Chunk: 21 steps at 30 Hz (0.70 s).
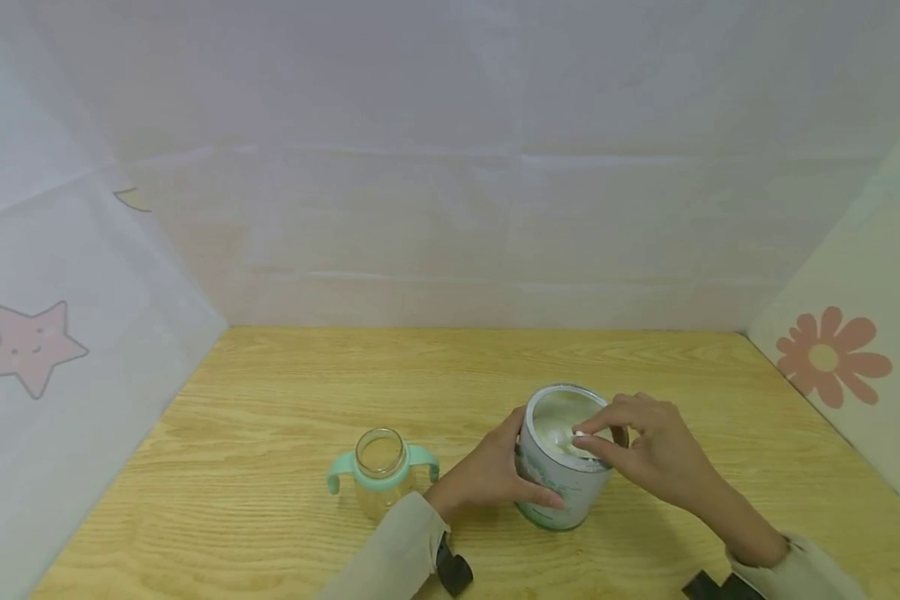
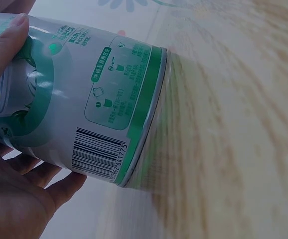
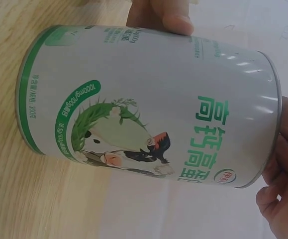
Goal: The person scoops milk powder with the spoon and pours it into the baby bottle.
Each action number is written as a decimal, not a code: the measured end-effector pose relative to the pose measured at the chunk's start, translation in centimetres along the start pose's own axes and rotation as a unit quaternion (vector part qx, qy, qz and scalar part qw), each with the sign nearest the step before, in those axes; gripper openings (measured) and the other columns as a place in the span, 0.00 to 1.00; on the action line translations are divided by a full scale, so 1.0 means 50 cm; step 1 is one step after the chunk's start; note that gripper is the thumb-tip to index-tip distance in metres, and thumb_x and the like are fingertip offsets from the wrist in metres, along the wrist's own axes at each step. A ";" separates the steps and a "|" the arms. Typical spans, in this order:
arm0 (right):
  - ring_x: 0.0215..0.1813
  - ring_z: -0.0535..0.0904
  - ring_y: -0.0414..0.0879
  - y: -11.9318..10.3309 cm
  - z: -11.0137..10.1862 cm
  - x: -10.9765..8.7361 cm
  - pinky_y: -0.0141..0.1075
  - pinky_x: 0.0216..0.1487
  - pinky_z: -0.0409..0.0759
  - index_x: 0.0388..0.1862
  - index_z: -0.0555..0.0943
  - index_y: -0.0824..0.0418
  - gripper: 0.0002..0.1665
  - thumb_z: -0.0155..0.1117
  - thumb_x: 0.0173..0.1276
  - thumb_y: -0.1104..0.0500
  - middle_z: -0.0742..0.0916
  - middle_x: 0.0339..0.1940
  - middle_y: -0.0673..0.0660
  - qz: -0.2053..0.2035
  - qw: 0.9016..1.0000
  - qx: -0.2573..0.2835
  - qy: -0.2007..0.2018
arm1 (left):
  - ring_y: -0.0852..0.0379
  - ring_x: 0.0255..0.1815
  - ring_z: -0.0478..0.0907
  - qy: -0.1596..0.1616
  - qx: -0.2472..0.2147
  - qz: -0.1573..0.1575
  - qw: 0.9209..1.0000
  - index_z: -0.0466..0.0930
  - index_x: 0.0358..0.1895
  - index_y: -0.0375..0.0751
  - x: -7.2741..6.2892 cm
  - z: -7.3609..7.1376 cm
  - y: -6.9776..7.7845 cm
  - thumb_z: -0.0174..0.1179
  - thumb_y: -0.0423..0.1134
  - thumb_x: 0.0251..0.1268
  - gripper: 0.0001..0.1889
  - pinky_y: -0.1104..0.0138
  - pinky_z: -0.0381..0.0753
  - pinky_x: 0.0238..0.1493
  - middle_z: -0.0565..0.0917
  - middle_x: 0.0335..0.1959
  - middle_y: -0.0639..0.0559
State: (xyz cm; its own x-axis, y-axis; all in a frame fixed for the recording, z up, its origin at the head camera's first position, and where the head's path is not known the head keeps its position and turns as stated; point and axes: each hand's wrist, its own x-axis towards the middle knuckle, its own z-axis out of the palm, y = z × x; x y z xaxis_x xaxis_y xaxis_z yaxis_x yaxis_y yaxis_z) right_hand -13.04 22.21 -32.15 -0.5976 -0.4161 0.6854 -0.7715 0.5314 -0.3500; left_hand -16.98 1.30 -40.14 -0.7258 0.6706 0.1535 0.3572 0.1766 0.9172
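Observation:
A white and green milk powder can [image 1: 566, 492], open at the top, is at the right of centre on the table in the head view. My left hand [image 1: 487, 471] grips its side, thumb across the front and fingers round the back. In the right wrist view the can [image 3: 183, 114] shows a cow picture; in the left wrist view it shows a barcode. Over the can's mouth, my right hand [image 1: 645, 442] pinches the small white end of a scoop [image 1: 579, 434] between thumb and fingers. The rest of the scoop is hidden by the hand and rim.
Left of the can stands a baby bottle [image 1: 380, 454] with mint-green handles and no cap, partly behind my left sleeve [image 1: 397, 550]. The wooden table [image 1: 285, 375] meets white sheets at its back and sides, printed with a star [image 1: 32, 343] and a flower [image 1: 832, 357].

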 end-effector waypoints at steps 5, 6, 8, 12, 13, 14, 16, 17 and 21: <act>0.20 0.63 0.29 -0.002 0.005 0.008 0.22 0.21 0.62 0.26 0.85 0.50 0.19 0.77 0.39 0.71 0.79 0.18 0.39 0.019 1.000 -0.013 -0.001 | 0.65 0.60 0.69 0.003 0.006 -0.001 1.000 0.48 0.73 0.59 -0.001 0.001 0.001 0.77 0.42 0.44 0.54 0.66 0.69 0.63 0.68 0.63 0.61; 0.20 0.63 0.29 -0.003 0.005 0.009 0.21 0.20 0.62 0.26 0.85 0.50 0.19 0.77 0.39 0.71 0.79 0.18 0.39 0.023 1.000 -0.016 -0.002 | 0.65 0.60 0.69 0.004 0.007 -0.001 1.000 0.48 0.73 0.59 0.000 0.002 0.001 0.77 0.43 0.44 0.54 0.66 0.69 0.63 0.68 0.63 0.61; 0.20 0.62 0.28 -0.004 0.005 0.011 0.22 0.20 0.61 0.25 0.84 0.50 0.18 0.77 0.39 0.72 0.79 0.18 0.39 0.033 0.999 -0.027 -0.003 | 0.65 0.60 0.69 0.006 0.008 -0.004 1.000 0.48 0.73 0.60 0.000 0.003 0.002 0.77 0.43 0.44 0.55 0.66 0.70 0.62 0.68 0.63 0.61; 0.20 0.61 0.28 -0.007 0.004 0.012 0.23 0.19 0.61 0.25 0.84 0.52 0.18 0.76 0.40 0.72 0.80 0.18 0.39 0.050 0.998 -0.040 -0.007 | 0.66 0.59 0.69 0.008 0.008 -0.005 1.000 0.47 0.73 0.61 0.003 0.006 0.002 0.77 0.44 0.44 0.55 0.67 0.70 0.61 0.68 0.62 0.62; 0.19 0.61 0.28 -0.007 0.004 0.012 0.23 0.19 0.61 0.25 0.85 0.52 0.17 0.76 0.40 0.72 0.79 0.18 0.39 0.053 0.998 -0.040 -0.008 | 0.66 0.58 0.69 0.009 0.007 -0.006 1.000 0.47 0.73 0.62 0.003 0.007 0.001 0.77 0.44 0.44 0.55 0.67 0.70 0.61 0.68 0.62 0.63; 0.19 0.61 0.28 -0.007 0.004 0.012 0.23 0.18 0.61 0.25 0.85 0.53 0.17 0.76 0.41 0.73 0.78 0.17 0.39 0.055 0.998 -0.040 -0.008 | 0.66 0.58 0.69 0.011 0.007 -0.005 1.000 0.47 0.73 0.62 0.004 0.008 0.001 0.77 0.45 0.44 0.55 0.67 0.70 0.61 0.68 0.62 0.63; 0.19 0.60 0.28 -0.005 0.003 0.012 0.23 0.18 0.61 0.26 0.85 0.53 0.16 0.75 0.42 0.73 0.75 0.16 0.38 0.055 0.998 -0.040 -0.009 | 0.66 0.58 0.69 0.014 0.006 -0.006 1.000 0.47 0.72 0.62 0.005 0.010 -0.001 0.77 0.45 0.43 0.55 0.67 0.70 0.61 0.68 0.62 0.63; 0.19 0.60 0.28 -0.005 0.003 0.012 0.22 0.18 0.60 0.26 0.85 0.54 0.16 0.75 0.43 0.73 0.74 0.15 0.38 0.055 0.998 -0.039 -0.010 | 0.66 0.58 0.69 0.015 0.006 -0.006 1.000 0.48 0.72 0.62 0.005 0.011 -0.001 0.77 0.45 0.43 0.54 0.67 0.70 0.61 0.68 0.62 0.63; 0.19 0.60 0.28 -0.002 0.004 0.014 0.22 0.18 0.60 0.27 0.85 0.55 0.15 0.74 0.44 0.73 0.72 0.14 0.38 0.052 0.998 -0.036 -0.014 | 0.66 0.58 0.69 0.019 0.006 -0.008 1.000 0.48 0.72 0.62 0.006 0.012 -0.003 0.77 0.45 0.43 0.54 0.67 0.70 0.61 0.68 0.62 0.64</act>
State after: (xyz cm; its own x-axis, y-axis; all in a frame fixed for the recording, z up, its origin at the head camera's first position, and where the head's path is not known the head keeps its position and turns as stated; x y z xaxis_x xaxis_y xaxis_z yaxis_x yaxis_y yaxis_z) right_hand -13.44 21.72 -31.79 -0.6807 -0.3752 0.6292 -0.6874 0.6241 -0.3715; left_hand -16.87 1.91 -40.44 -0.7527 0.6403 0.1531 0.3523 0.1953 0.9153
